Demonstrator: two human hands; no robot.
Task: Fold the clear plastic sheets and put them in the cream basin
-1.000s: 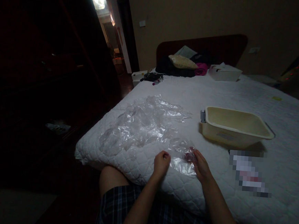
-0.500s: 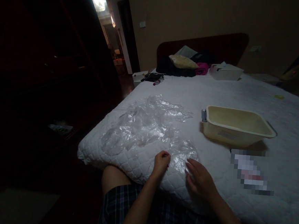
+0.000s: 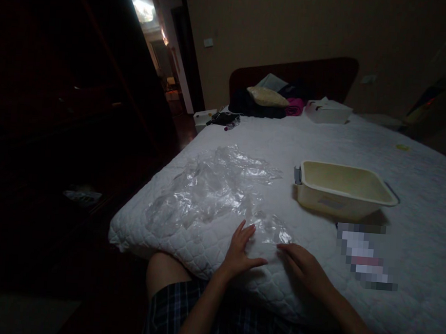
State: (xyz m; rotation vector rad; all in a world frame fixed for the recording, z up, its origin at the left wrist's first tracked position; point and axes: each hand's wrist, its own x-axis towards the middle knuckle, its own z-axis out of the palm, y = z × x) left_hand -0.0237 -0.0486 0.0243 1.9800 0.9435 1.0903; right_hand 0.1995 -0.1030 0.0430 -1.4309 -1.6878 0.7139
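Crumpled clear plastic film (image 3: 213,187), perhaps several bags, lies spread over the white quilted bed in front of me. My left hand (image 3: 241,253) is open, its thumb and fingers spread, with the fingertips at the film's near edge. To its right, my right hand (image 3: 305,268) has its thumb and fingers drawn together at the near right corner of the film, which it appears to pinch. The hand's own back hides part of the grip.
A cream plastic basin (image 3: 339,204) with grey handles stands right of the film. Nearer me lies a pixelated flat item (image 3: 366,258). Towards the headboard (image 3: 296,70) are a white box (image 3: 329,112), a pillow (image 3: 267,96) and dark clothing. My knee (image 3: 166,270) touches the bed's front edge.
My left hand has uncurled from a closed shape and spread its fingers. The right fingers have come together at the film's corner. The film's near part has shifted slightly away from me.
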